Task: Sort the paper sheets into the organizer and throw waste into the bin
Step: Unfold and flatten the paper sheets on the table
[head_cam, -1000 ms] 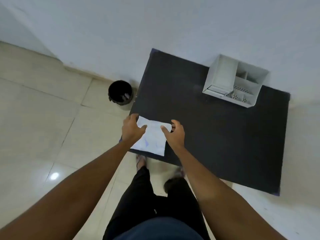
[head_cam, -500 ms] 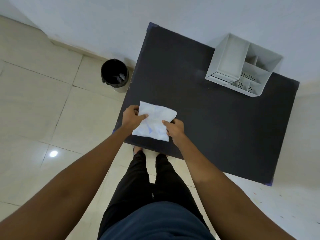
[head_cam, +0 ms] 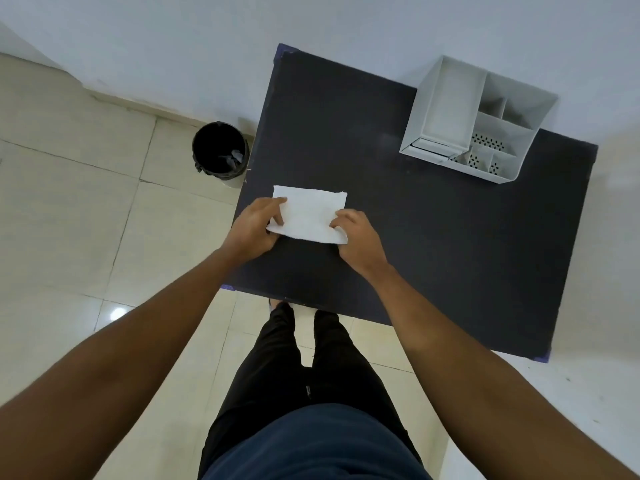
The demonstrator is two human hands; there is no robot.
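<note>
White, slightly crumpled paper sheet [head_cam: 310,214] lies on the near left part of a dark grey rectangular table top [head_cam: 433,244], with both of the person's bare hands on it. The left hand [head_cam: 254,228] covers the sheet's left edge, its fingers curled loosely with the fingertips [head_cam: 278,207] pressing on the paper and the thumb at the lower left corner; whether it pinches the edge or only presses it flat cannot be told. The right hand [head_cam: 356,239] sits at the lower right corner, fingers bent and closed around that corner, so it appears to grip the paper there. The sheet looks folded or flattened into a wide rectangle, its far edge straight and free of the hands. At the far right of the table top, against the pale wall [head_cam: 311,26], stands a light grey plastic desk organizer [head_cam: 446,109] with one large tray section on its left and several smaller perforated compartments on its right; it is well apart from the sheet. On the cream tiled floor [head_cam: 86,202], just beside the table's left edge, stands a round black waste bin [head_cam: 220,152] with a dark liner and some crumpled scraps inside. Black trousers [head_cam: 301,368] show below the table's near edge.
</note>
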